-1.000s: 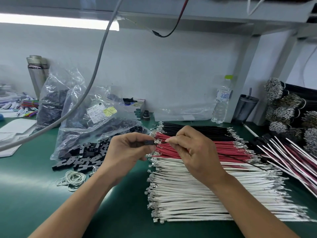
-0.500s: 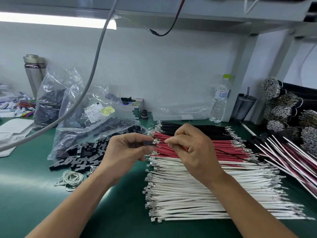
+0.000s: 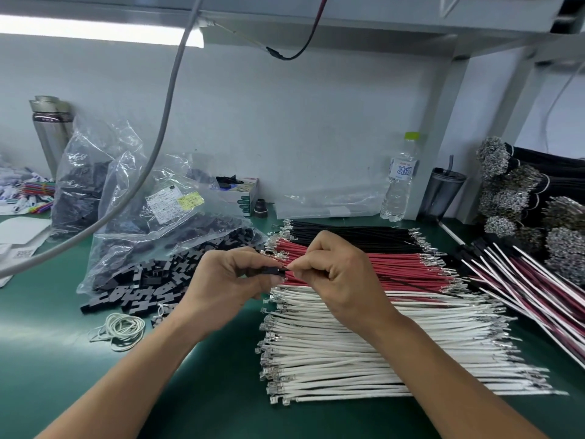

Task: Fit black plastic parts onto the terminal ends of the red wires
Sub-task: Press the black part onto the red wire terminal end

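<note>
At frame centre our left hand (image 3: 231, 280) pinched a black plastic part (image 3: 274, 271) while our right hand (image 3: 342, 277) pinched a wire end against it. The red wires (image 3: 380, 267) lay just behind, w/ bare terminals. Most seemed left, w/ spare parts (image 3: 142, 286) at centre-left.

Black plastic part (image 3: 274, 272): small dark housing, lying roughly level at frame centre, being pinched at its left end.
Red wires (image 3: 392, 268): flat row lying side by side, running left to right across centre right of the frame, metal terminals showing at both ends.
Loose black plastic parts (image 3: 148, 286): heap of blocky pieces spilling from a clear bag, sitting left of centre.
</note>
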Motion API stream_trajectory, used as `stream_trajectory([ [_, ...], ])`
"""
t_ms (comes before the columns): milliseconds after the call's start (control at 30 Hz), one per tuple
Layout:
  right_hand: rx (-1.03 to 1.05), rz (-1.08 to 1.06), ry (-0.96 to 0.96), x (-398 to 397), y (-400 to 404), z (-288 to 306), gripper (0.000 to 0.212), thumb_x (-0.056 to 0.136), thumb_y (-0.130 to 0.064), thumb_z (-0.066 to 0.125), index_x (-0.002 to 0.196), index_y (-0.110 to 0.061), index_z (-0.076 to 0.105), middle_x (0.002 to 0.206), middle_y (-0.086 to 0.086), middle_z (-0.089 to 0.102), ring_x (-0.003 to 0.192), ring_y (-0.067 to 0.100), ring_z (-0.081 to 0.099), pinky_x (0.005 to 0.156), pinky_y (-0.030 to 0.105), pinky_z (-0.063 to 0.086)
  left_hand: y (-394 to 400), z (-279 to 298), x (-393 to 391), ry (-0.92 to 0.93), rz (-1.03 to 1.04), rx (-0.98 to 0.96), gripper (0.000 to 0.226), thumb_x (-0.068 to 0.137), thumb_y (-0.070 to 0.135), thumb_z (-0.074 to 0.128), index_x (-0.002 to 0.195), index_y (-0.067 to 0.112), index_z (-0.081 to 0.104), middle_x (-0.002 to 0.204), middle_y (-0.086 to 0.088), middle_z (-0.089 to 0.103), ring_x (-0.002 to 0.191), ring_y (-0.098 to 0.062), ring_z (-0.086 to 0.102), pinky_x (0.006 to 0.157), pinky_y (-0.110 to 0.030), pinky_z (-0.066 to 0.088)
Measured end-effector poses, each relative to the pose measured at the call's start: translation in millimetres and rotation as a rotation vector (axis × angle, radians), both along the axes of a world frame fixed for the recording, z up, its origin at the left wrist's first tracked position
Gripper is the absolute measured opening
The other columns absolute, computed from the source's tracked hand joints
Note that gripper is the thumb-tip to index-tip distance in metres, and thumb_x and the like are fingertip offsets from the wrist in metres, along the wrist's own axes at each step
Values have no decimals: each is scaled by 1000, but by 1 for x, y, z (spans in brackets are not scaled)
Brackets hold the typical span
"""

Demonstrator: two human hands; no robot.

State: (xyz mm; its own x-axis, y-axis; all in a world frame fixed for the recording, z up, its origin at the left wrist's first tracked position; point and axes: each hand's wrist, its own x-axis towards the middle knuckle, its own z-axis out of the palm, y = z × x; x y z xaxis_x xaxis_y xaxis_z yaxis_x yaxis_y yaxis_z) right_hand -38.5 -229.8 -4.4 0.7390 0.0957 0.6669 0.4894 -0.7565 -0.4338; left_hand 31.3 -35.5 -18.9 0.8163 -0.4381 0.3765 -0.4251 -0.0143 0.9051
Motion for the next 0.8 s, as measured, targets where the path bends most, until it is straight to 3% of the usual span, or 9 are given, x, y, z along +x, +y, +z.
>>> stream_trajectory([
  [133,-47,-47,4,0,-4,2,9,87,-17,77,96,-16,79,85,-10,58,77,7,58,69,21,47,-1,1,0,45,31,-18,20,67,22,86,86,24,84,77,-12,75,62,-21,66,58,-31,54],
  [333,-151,-52,-90,1,8,0,5,89,-14,74,91,-9,76,83,-4,57,76,11,56,68,25,48,-1,2,0,-25,38,-27,20,71,6,87,87,18,85,75,-5,74,62,-13,64,61,-25,55],
  [433,-187,-125,-142,2,5,3,7,91,-19,73,93,-12,75,84,-7,57,79,10,54,68,25,47,-6,2,-1,0,55,-43,19,76,4,86,84,21,84,72,-8,75,58,-12,64,57,-21,54],
  [533,-298,-330,-345,5,-4,11,12,88,-25,76,97,-16,75,89,-6,58,85,11,51,69,22,45,-10,2,1,105,115,-151,15,80,8,84,87,22,83,71,-11,76,54,-14,66,54,-22,56],
  [600,-303,-356,-376,6,-9,11,10,87,-27,78,93,-20,74,88,-7,59,83,10,50,68,22,46,-7,3,4,196,169,-227,13,79,13,84,88,22,83,75,-13,77,54,-16,66,53,-23,57],
  [667,-342,-347,-185,8,-9,2,8,86,-31,77,91,-25,75,86,-12,62,82,8,52,65,27,48,-3,4,7,266,196,-271,13,78,15,84,88,22,84,79,-16,77,56,-16,66,53,-25,57],
  [733,-346,-368,77,15,-8,-9,18,88,-42,72,103,-32,76,94,-16,65,91,8,53,68,27,42,-2,4,7,303,193,-293,14,75,17,85,88,21,84,82,-16,78,56,-16,65,52,-26,57],
  [800,-295,-361,192,21,-8,-13,17,90,-45,69,102,-35,75,96,-18,64,96,6,54,71,26,37,-2,6,5,322,180,-306,20,68,23,85,87,20,84,82,-16,78,55,-16,64,52,-26,57],
])
